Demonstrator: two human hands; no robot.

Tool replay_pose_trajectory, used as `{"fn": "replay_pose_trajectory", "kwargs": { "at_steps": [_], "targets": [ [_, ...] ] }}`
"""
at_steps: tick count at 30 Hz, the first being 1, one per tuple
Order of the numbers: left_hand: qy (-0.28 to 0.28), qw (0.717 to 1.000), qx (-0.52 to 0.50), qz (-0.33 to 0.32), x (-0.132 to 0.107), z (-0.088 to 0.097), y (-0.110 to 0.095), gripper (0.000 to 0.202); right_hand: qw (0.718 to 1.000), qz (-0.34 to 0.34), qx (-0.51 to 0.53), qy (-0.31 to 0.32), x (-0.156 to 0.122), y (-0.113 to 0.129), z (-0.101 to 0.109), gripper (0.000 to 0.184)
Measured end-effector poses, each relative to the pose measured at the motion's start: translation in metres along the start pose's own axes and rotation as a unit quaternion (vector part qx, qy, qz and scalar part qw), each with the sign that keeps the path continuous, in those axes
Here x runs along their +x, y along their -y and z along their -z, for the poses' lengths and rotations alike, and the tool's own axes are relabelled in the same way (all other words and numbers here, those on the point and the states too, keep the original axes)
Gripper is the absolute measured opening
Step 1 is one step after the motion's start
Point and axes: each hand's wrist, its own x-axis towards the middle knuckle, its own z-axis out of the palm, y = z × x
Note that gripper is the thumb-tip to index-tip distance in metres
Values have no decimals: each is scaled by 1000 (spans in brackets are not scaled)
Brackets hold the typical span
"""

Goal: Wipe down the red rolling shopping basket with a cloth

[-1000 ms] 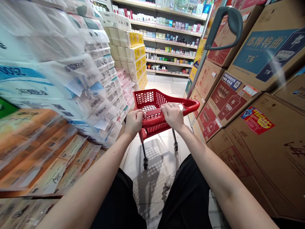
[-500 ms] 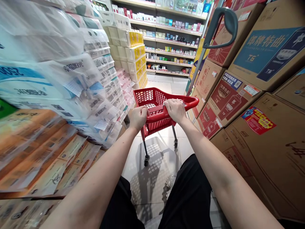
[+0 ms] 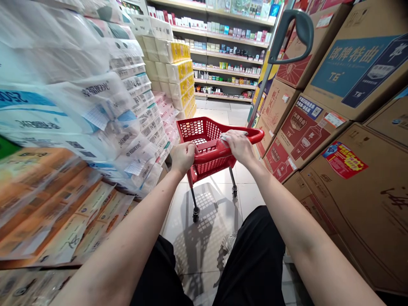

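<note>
- In the head view, with its middle as the hub of our clock, we find the red cart point(image 3: 207, 146) close to the hub, upright on the pale floor tiles point(image 3: 251, 193).
- We see the left hand point(image 3: 184, 156) at nine o'clock, its fingers curled in a fist around the left end of the cart's handle bar point(image 3: 208, 158).
- We see the right hand point(image 3: 238, 146) at three o'clock, bent over the bar farther along — something whitish shows at its fingers, too small for us to name.
- We make out two wheels: one point(image 3: 195, 214) at six o'clock, the other point(image 3: 234, 192) between four and five.
- Stacked cartons point(image 3: 366, 68) fill two to four o'clock; a grey loop handle point(image 3: 305, 33) on a metal pole point(image 3: 263, 91) stands nearer one.
- We have white wrapped packs point(image 3: 98, 91) between nine and ten, orange packs point(image 3: 63, 187) below them, and yellow-and-white packs point(image 3: 181, 72) at eleven.
- At twelve we face shelving point(image 3: 229, 56) lined with small goods — mostly boxes and bottles.
</note>
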Motion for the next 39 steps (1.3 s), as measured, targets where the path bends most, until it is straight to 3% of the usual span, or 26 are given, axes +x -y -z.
{"fn": "replay_pose_trajectory", "kwargs": {
  "at_steps": [4,8,18,25,36,39],
  "targets": [
    [-13,1000,0,7,0,-2,1,35,997,-71,-29,-29,-1,-21,3,47],
    [-16,1000,-5,5,-1,-3,1,34,994,-98,-30,-43,-4,-7,-7,49],
    [-20,1000,-1,7,0,-3,3,35,1000,15,-1,-23,-14,50,-22,45],
    [-17,1000,-2,11,-1,-4,4,34,997,74,-5,-8,-29,55,-19,44],
    [-19,1000,3,0,1,-4,5,33,996,88,-2,-7,-35,85,-24,47],
    [-18,1000,5,-6,1,-2,5,32,994,108,-5,1,-34,83,-22,46]
  ]
}}
